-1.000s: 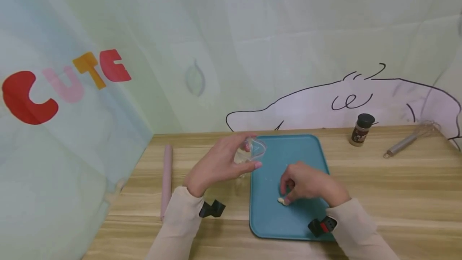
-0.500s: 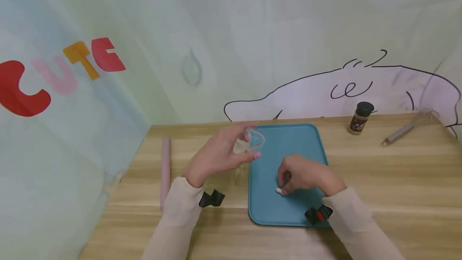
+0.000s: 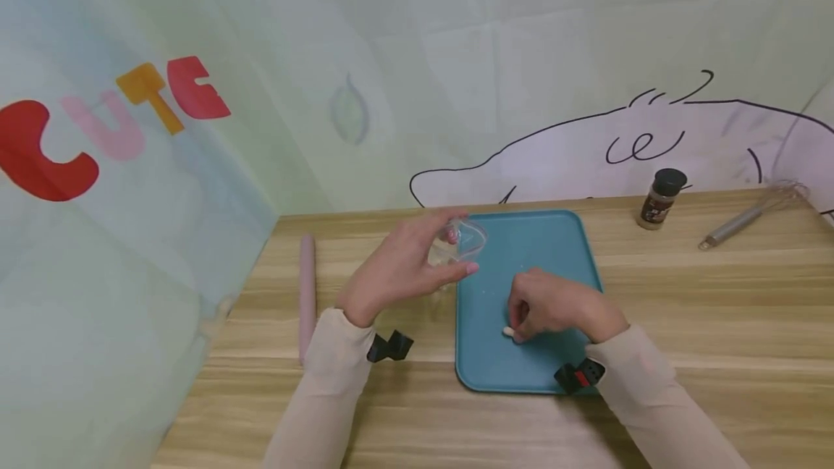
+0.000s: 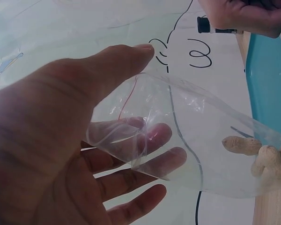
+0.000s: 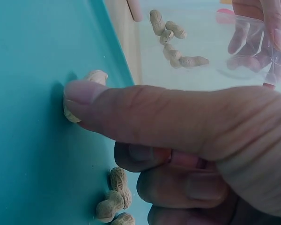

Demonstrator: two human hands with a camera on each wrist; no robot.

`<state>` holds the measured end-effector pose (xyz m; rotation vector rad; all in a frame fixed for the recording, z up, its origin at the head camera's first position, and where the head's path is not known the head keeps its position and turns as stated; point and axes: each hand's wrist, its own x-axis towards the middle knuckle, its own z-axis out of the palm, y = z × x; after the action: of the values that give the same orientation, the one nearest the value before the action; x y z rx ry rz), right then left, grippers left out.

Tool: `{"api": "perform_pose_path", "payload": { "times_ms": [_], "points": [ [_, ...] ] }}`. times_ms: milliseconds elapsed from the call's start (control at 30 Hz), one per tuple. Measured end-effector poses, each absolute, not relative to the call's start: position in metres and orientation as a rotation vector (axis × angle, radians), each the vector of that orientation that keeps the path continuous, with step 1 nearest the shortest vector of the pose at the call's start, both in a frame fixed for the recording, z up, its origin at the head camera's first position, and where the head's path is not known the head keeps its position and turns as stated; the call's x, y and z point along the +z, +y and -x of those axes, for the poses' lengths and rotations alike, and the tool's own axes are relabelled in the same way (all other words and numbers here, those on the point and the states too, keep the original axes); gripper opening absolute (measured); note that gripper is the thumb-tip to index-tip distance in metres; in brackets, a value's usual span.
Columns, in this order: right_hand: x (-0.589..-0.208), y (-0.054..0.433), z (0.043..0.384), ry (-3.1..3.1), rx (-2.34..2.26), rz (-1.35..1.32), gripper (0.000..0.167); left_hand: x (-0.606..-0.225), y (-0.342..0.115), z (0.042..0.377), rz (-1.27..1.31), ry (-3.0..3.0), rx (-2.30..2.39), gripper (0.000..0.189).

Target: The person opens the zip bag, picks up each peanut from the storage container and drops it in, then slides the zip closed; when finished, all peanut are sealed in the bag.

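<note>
My left hand (image 3: 404,259) holds a clear zip bag (image 4: 201,112) at its mouth, thumb on one side and fingers on the other, beside the tray's left edge. Several unshelled peanuts (image 4: 241,145) lie in the bag's lower part. Over the blue tray (image 3: 482,375), my right hand (image 3: 557,302) pinches a peanut (image 5: 97,76) with the thumb in front; its other fingers are curled. Part of that peanut is hidden behind the thumb. Loose peanuts (image 5: 118,187) rest on the tray below those curled fingers in the right wrist view.
A pink rolling pin (image 3: 307,295) lies left of the left arm. At the back right stand a black-capped seasoning jar (image 3: 658,205) and, beside it, a whisk (image 3: 736,226) lying down. A printed cloth (image 3: 313,129) hangs along the table's back and left edges.
The head view has tilted down, so everything sits higher in the picture. Both hands keep nearly the same places, the left on the bag, the right pinching the peanut over the tray.
</note>
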<state>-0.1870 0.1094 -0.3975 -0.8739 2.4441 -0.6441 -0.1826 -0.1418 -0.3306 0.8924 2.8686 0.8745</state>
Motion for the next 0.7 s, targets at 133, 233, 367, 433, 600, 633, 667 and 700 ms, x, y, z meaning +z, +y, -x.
{"api": "perform_pose_path", "payload": {
  "times_ms": [133, 233, 367, 433, 600, 633, 667, 700],
  "points": [
    [-0.398, 0.111, 0.188, 2.436, -0.663, 0.886, 0.019, -0.330, -0.142, 0.183, -0.893, 2.870, 0.863, 0.074],
    [-0.398, 0.112, 0.189, 2.429, -0.672, 0.898, 0.019, -0.329, -0.142, 0.183, -0.897, 2.872, 0.851, 0.075],
    [-0.396, 0.113, 0.189, 2.425, -0.699, 0.917, 0.018, -0.329, -0.141, 0.184, -0.907, 2.868, 0.849, 0.075],
    [-0.394, 0.113, 0.189, 2.423, -0.718, 0.920, 0.017, -0.330, -0.141, 0.184, -0.911, 2.864, 0.853, 0.074],
    [-0.390, 0.116, 0.189, 2.450, -0.753, 0.923, 0.011, -0.331, -0.141, 0.184, -0.906, 2.866, 0.852, 0.074],
    [-0.389, 0.116, 0.190, 2.458, -0.758, 0.925, 0.010, -0.331, -0.141, 0.184, -0.903, 2.869, 0.849, 0.074],
    [-0.388, 0.117, 0.190, 2.468, -0.762, 0.922, 0.009, -0.331, -0.141, 0.184, -0.902, 2.870, 0.849, 0.074],
    [-0.388, 0.117, 0.190, 2.474, -0.770, 0.914, 0.009, -0.331, -0.141, 0.184, -0.900, 2.872, 0.847, 0.074]
  ]
}}
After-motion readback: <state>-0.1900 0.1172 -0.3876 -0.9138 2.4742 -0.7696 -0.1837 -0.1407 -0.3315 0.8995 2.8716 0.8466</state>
